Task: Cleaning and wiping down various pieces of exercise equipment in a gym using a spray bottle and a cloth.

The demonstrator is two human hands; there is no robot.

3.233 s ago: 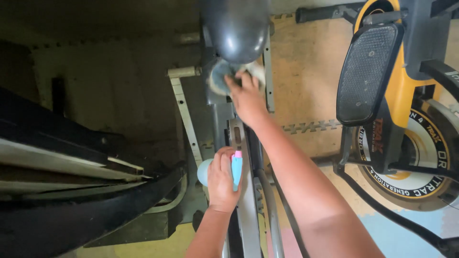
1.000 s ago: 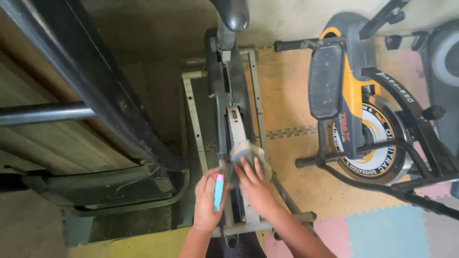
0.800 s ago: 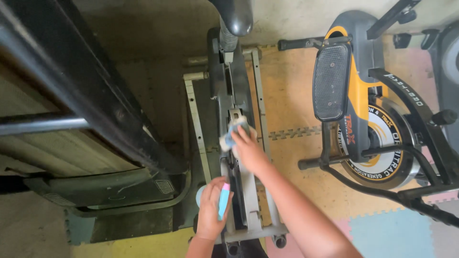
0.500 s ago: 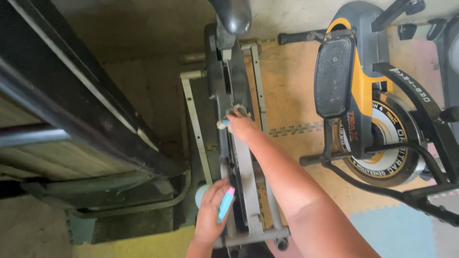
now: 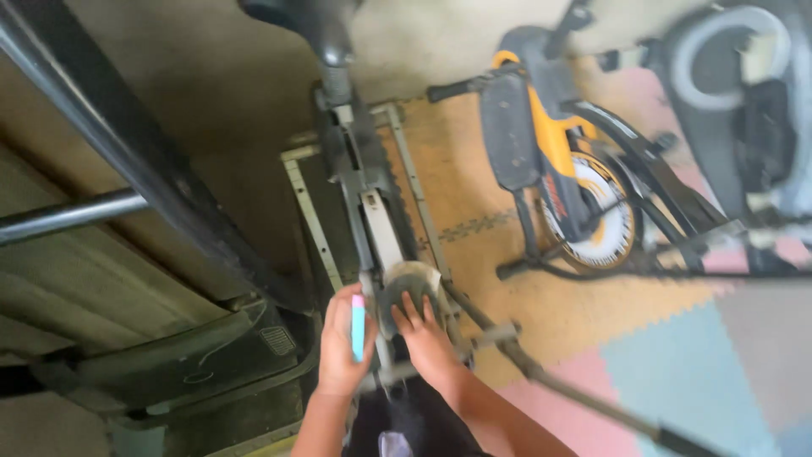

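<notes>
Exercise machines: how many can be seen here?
4. A treadmill at left, a grey machine under the hands, an orange bike right of it, and a blurred one top right. Others may lie out of frame.

Motion blur softens the whole view. The cloth (image 5: 409,285) lies partly under the right hand (image 5: 427,338), its far side unreadable. The left hand (image 5: 341,343) covers most of the blue-and-pink bottle (image 5: 358,327). The orange exercise bike (image 5: 562,182) is smeared; the grey machine (image 5: 748,101) is cut by the right edge.
</notes>
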